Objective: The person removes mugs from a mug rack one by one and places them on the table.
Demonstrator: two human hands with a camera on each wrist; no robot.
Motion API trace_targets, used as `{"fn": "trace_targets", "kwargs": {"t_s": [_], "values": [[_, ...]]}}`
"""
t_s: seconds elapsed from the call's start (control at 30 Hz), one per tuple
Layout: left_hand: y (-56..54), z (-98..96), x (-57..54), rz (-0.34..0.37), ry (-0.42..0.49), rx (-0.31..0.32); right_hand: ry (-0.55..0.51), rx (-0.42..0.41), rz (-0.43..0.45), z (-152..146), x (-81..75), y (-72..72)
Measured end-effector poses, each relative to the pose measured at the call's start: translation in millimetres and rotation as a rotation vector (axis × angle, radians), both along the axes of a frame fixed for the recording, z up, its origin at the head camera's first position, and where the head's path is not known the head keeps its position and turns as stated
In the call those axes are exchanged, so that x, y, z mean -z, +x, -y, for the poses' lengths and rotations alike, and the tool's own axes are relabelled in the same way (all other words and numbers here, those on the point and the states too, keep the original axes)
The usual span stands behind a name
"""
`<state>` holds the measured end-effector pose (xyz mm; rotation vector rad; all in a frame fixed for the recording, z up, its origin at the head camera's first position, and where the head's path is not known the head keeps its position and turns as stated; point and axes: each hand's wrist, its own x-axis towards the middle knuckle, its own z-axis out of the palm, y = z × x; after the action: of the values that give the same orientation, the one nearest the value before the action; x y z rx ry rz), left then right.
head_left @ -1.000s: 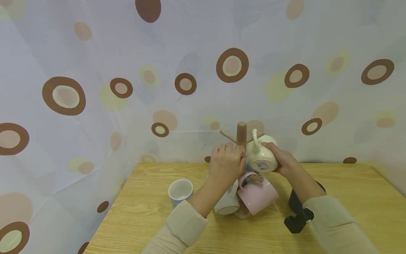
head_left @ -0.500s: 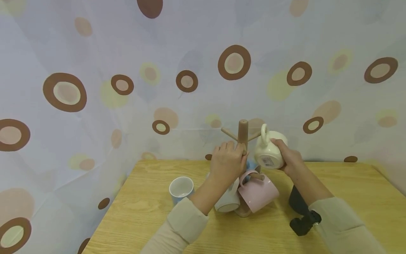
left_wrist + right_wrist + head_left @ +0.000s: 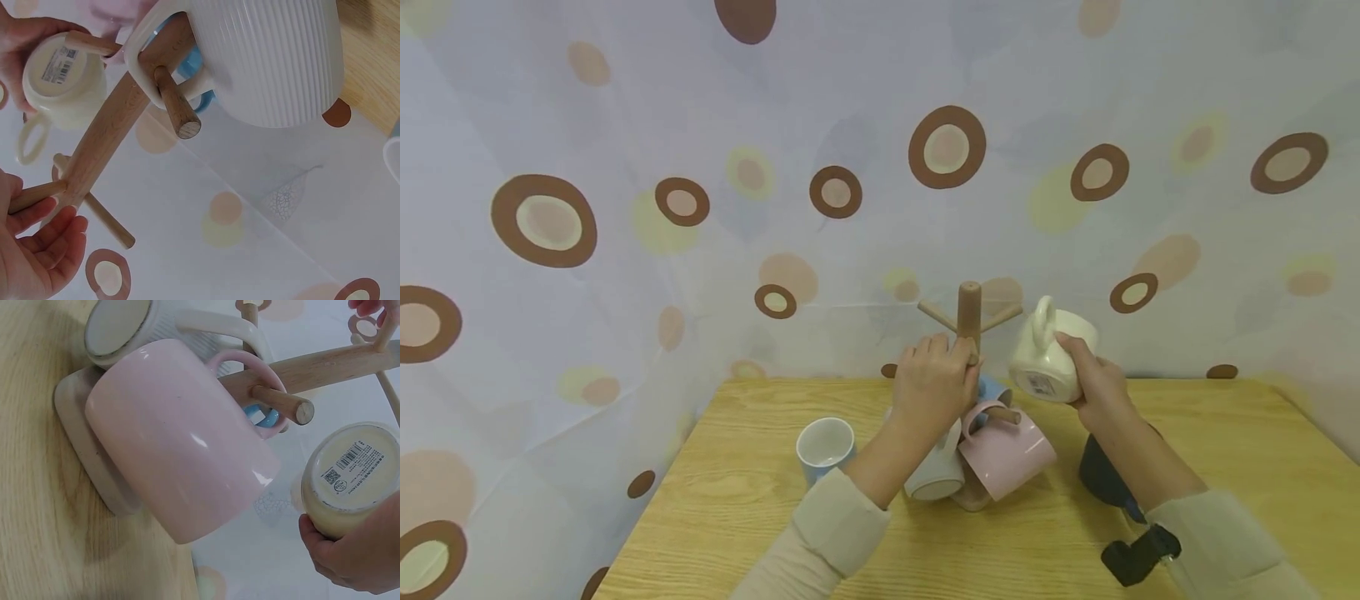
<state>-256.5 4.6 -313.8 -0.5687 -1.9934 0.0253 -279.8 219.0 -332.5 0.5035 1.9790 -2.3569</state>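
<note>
A wooden mug tree [image 3: 970,308] stands on the table with its pegs spread out. My left hand [image 3: 932,387] holds one of its upper pegs, fingers bent around it in the left wrist view. To the right of the tree, my right hand [image 3: 1101,387] grips a cream mug [image 3: 1052,358] by its body. That mug is tipped, its labelled base [image 3: 353,465] showing and its handle apart from the pegs. On lower pegs hang a pink mug [image 3: 181,440] and a white ribbed mug [image 3: 269,62]. A blue mug [image 3: 994,390] is mostly hidden behind them.
Left of the tree, a blue mug with a white inside [image 3: 826,446] stands upright on the wooden table [image 3: 722,483]. A dark mug [image 3: 1101,471] sits at the right, partly behind the right forearm. A patterned sheet [image 3: 865,100] hangs behind the table.
My right hand has moved right with the cream mug, away from the upper right peg, which now shows bare. My left hand keeps its hold on the mug tree.
</note>
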Motion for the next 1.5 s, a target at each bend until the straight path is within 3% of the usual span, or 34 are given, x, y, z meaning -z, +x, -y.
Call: {"fn": "trace_targets", "kwargs": {"t_s": [0.23, 0.43, 0.87, 1.33, 1.5], "values": [[0.2, 0.0, 0.9, -0.005, 0.015, 0.019, -0.06, -0.026, -0.088, -7, 4.5, 12.0], [-1.6, 0.0, 3.3, -0.002, 0.034, 0.054, -0.034, -0.07, -0.161, -11, 5.2, 23.3], [-1.9, -0.1, 5.2, -0.026, 0.078, 0.076, -0.044, -0.071, -0.291, -12, 15.1, 40.6], [-1.7, -3.7, 6.6, -0.014, 0.108, 0.079, 0.078, -0.111, -0.376, -8, 36.7, 56.8], [-2.3, -3.9, 9.2, 0.007, 0.148, 0.121, 0.074, -0.126, -0.408, -4, 42.3, 62.3]]}}
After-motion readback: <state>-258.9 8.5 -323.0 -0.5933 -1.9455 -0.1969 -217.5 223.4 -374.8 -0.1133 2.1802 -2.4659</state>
